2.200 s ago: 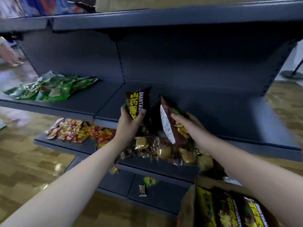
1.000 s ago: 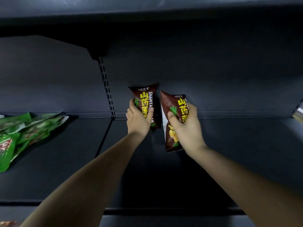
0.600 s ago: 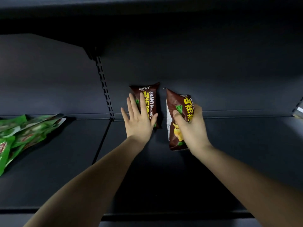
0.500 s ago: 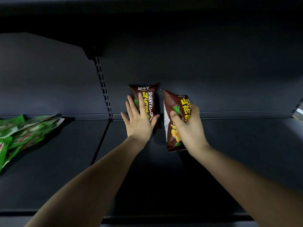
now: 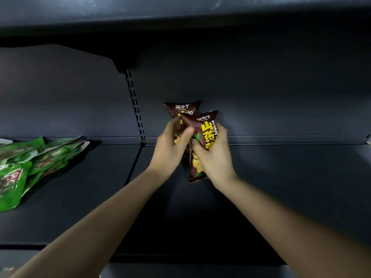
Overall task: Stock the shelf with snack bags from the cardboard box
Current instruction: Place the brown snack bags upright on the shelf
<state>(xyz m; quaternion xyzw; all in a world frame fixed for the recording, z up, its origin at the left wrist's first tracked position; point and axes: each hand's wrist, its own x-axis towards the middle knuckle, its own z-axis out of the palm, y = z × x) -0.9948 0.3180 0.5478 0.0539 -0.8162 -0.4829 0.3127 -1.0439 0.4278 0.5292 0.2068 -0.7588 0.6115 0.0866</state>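
Two brown snack bags with yellow print stand at the back of the dark grey shelf [image 5: 281, 187]. The rear snack bag [image 5: 181, 108] leans on the back panel. My left hand [image 5: 168, 151], blurred by motion, curls round its lower part. My right hand [image 5: 215, 157] grips the front snack bag [image 5: 206, 127], which stands upright and overlaps the rear bag's right side. My left thumb touches the front bag's left edge. The cardboard box is out of view.
A pile of green snack bags [image 5: 30, 163] lies on the shelf section to the left, beyond the slotted upright [image 5: 136, 113]. The upper shelf [image 5: 180, 13] hangs low overhead. Bare shelf surface stretches to the right of my hands.
My left hand went from lying flat on the rear bag to curling round it. My right hand moved its bag left, so that it now overlaps the rear one.
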